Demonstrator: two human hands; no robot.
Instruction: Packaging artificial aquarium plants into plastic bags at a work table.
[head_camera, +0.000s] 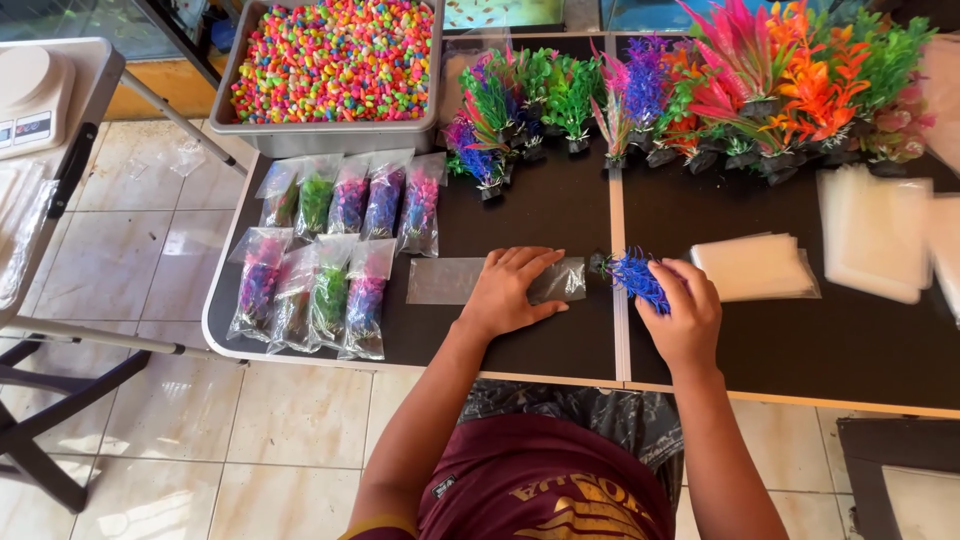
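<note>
Plastic plant (634, 277), blue and purple with a small dark base, lay on the counter (560, 215) at the seam between its two black panels, its base pointing at the open mouth of a clear bag (450, 281). The right hand (683, 312) was closed around the fronds, and the left hand (508, 290) lay flat with fingers spread, pressing the bag down. From there the fronds looked likely to snag on the bag's mouth, since they fan wider than the opening, and the thin film might have crumpled or slid if the flat hand's pressure eased. Left of the bag lay two rows of filled bags (330, 245), long clear sleeves showing pink, green, blue and purple plants. Right of the holding hand sat a stack of empty bags (755, 267), pale and rectangular, with a larger stack (872, 232) beyond it. Along the counter's far edge stood loose plants (700, 90) in green, purple, pink and orange. At the far left corner rested a grey tub (325, 130) of many-coloured pebbles, and a white scale (30, 95) sat on a separate side table.
</note>
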